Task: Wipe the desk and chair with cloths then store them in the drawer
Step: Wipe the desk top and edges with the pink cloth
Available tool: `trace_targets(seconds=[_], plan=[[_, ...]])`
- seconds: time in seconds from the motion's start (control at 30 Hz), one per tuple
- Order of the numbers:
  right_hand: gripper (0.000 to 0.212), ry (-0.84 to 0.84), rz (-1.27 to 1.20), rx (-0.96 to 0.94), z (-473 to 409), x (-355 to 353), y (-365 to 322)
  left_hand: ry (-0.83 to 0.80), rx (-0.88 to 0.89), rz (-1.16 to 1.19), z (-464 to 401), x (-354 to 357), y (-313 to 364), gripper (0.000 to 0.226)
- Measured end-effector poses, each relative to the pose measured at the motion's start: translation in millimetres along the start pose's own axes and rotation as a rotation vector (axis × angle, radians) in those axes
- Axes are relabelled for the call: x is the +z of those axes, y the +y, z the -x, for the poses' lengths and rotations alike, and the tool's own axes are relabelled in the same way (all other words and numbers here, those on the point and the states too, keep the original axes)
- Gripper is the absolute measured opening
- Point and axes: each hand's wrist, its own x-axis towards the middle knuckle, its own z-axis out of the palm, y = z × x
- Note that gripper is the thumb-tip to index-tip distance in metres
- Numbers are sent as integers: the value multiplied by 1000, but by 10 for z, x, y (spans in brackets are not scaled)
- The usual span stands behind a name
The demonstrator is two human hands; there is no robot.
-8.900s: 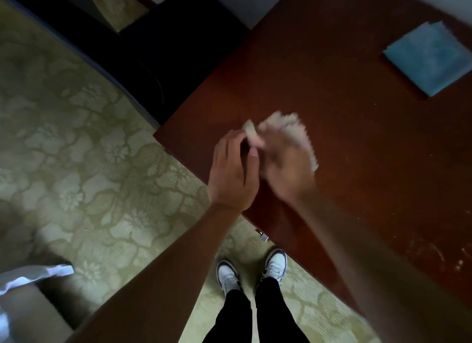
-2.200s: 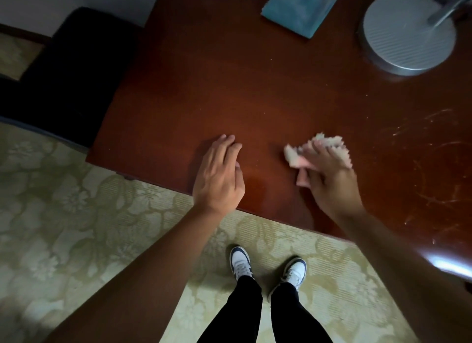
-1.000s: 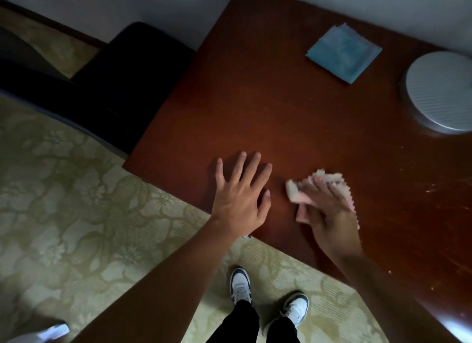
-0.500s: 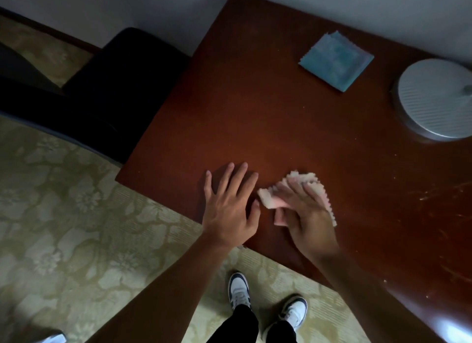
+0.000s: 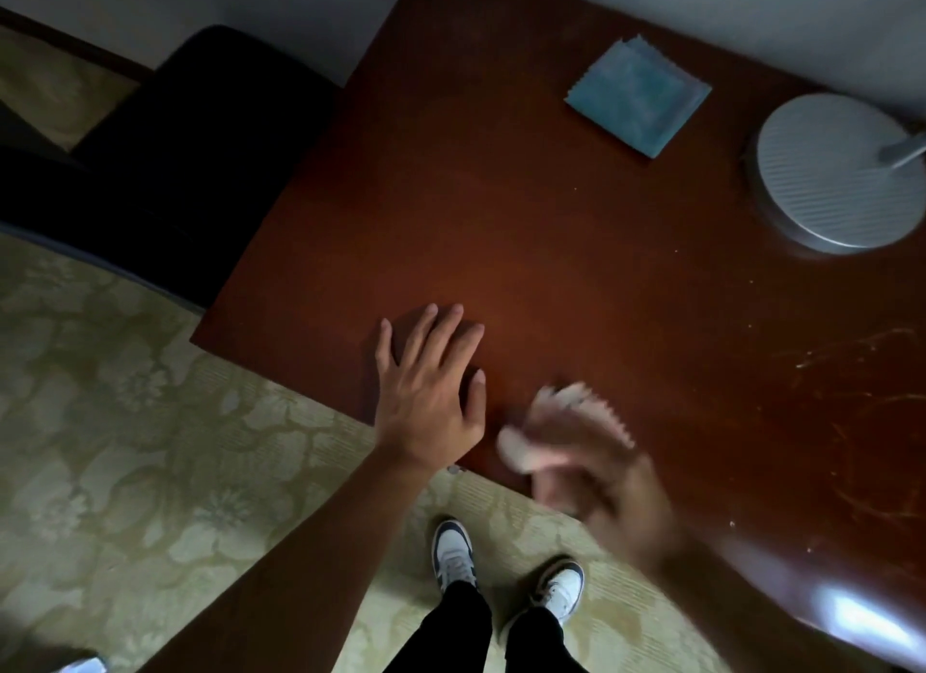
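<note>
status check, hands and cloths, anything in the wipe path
Left hand flat on desk, fingers spread. Right hand blurred on pink cloth, near front edge. Blue cloth folded, far side. Lamp base far right.

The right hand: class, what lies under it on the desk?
Under the blurred right hand lies a pale cloth, its zigzag edge showing on the desk. The rest is covered.

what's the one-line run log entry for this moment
phase: wiping desk | left hand: flat on desk | right hand: on pink cloth, blurred | blue cloth: folded, untouched
</note>
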Motion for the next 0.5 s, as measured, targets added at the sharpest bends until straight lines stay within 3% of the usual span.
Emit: trace_targets(seconds=[0.13, 0.27, 0.37, 0.5], plan=[[43, 111, 239, 154, -515, -302, 320, 26, 3, 2, 9, -3, -5, 49], [38, 325, 232, 382, -1368, -303, 439, 48, 7, -2, 15, 18, 3, 48], [42, 196, 213, 285, -1396, -137, 274, 53, 6, -6, 10, 6, 10, 47], [47, 55, 146, 200, -442, 88, -73, 42, 14, -18, 20, 3, -6, 48]])
